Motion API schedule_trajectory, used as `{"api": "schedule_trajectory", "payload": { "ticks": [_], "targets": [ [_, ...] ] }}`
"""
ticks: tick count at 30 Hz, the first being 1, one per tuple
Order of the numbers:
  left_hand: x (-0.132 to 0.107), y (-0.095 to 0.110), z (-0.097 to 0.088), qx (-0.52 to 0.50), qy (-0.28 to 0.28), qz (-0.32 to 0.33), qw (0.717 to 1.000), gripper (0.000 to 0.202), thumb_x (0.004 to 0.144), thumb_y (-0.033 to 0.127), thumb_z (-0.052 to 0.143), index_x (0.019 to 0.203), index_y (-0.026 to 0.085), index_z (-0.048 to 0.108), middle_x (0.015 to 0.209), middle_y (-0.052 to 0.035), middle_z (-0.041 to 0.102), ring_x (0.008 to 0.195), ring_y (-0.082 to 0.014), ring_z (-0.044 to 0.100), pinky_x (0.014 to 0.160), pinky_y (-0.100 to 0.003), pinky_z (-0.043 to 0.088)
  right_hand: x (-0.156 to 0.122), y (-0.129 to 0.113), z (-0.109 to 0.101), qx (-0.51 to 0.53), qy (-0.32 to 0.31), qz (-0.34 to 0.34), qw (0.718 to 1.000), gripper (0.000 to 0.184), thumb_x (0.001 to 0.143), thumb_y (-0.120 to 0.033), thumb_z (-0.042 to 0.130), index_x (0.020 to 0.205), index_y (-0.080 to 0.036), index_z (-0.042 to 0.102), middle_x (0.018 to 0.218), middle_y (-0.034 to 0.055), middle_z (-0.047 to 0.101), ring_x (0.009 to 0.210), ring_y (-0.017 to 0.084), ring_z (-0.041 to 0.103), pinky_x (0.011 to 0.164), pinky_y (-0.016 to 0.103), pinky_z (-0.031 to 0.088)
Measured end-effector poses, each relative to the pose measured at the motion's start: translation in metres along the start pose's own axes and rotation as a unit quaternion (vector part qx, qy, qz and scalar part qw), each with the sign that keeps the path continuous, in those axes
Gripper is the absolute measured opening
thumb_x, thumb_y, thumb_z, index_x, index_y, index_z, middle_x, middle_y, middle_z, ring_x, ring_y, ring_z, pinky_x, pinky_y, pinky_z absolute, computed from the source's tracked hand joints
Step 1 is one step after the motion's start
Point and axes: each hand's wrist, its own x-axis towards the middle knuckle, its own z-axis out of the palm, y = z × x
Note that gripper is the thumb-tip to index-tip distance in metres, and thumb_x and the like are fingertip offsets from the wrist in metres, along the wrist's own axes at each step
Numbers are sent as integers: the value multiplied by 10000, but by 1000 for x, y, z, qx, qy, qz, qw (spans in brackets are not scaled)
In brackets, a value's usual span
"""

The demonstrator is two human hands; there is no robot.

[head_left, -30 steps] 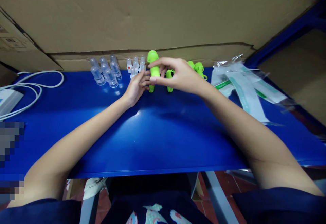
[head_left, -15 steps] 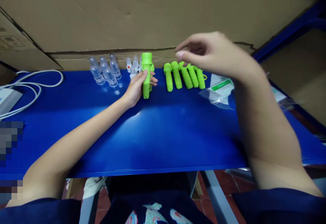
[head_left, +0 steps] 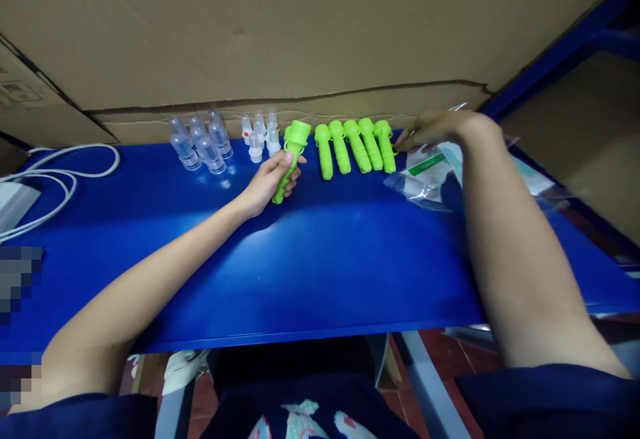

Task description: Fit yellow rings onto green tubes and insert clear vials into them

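Observation:
My left hand (head_left: 267, 182) is closed around a bright green plastic flashlight-shaped piece (head_left: 291, 152), held tilted with its wide head up and its tip on the blue table (head_left: 310, 259). Just right of it several more green pieces (head_left: 354, 146) lie side by side in a row. My right hand (head_left: 437, 129) reaches to the far right end of that row, over clear plastic packets (head_left: 427, 176). Its fingers look pinched together near the last green piece, and what they hold is hidden.
Several clear plastic vials (head_left: 197, 142) and small white-capped pieces (head_left: 260, 132) stand at the back left. White cables (head_left: 55, 176) and a white device (head_left: 13, 199) lie at the far left. Cardboard boxes (head_left: 300, 32) wall the back. A blue frame (head_left: 560, 46) rises at the right.
My right hand let go of the green piece, rose, then dropped to the right end of the row by the packets. My left hand took the piece and tilted it.

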Motion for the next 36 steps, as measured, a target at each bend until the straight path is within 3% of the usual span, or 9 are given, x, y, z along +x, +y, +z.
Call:
{"api": "schedule_trajectory", "payload": {
  "ticks": [2,7,14,17,19,23,26,31,36],
  "targets": [
    [1,0,-1,-4,0,-2,1000,425,953,577,698,1041,168,624,703,65,493,518,-51,459,481,-176,377,11,4,4,10,-79,53,995,248,779,78,746,654,-136,738,588,47,697,496,91,600,538,251,439],
    [2,0,-1,-16,-1,-8,1000,378,986,525,668,1049,154,622,701,62,498,512,-50,459,477,-171,379,31,10,6,-63,-78,26,995,203,704,37,853,617,-123,765,569,46,697,494,85,539,493,247,366],
    [2,1,-1,-25,9,-16,1000,327,1019,481,628,1040,156,619,690,62,500,502,-54,463,472,-172,382,27,13,0,-86,-101,26,991,125,752,-3,825,698,-115,820,742,119,786,566,109,589,545,258,418],
    [2,1,0,-25,8,-18,999,332,1014,489,636,1035,158,621,691,62,500,506,-54,465,477,-171,383,13,1,-11,-102,-44,40,993,121,787,-60,809,688,-120,777,716,90,753,565,104,555,621,305,435],
    [1,2,1,-23,9,-21,999,348,1002,507,651,1026,161,622,690,62,500,505,-53,462,475,-172,379,0,-13,-16,-132,27,54,989,208,798,-114,818,628,-116,699,664,78,701,582,109,545,662,339,436],
    [1,1,0,-21,7,-26,999,370,978,526,676,1028,163,622,687,62,500,498,-54,454,464,-172,367,-25,-48,-16,-29,129,49,990,111,868,-98,759,774,-86,701,692,72,670,566,74,470,636,345,401],
    [0,0,-1,-22,-12,-26,999,399,955,544,692,1032,158,626,684,59,499,491,-52,445,451,-169,354,-39,-72,-9,112,116,-40,986,90,940,-75,702,851,-91,702,806,93,724,636,65,545,686,317,435],
    [0,0,-1,-2,-28,-36,999,416,946,565,683,1015,157,639,668,58,484,468,-49,417,419,-167,322,-53,-98,4,202,-4,-209,957,133,880,-6,757,843,-128,718,873,78,759,783,116,631,775,307,474],
    [-1,3,1,14,-38,-48,998,384,969,536,662,994,154,642,651,59,475,453,-45,404,404,-164,308,-62,-116,18,266,-42,-296,916,131,877,-247,835,859,-180,724,799,25,708,734,130,588,731,295,472]
  ]
}}
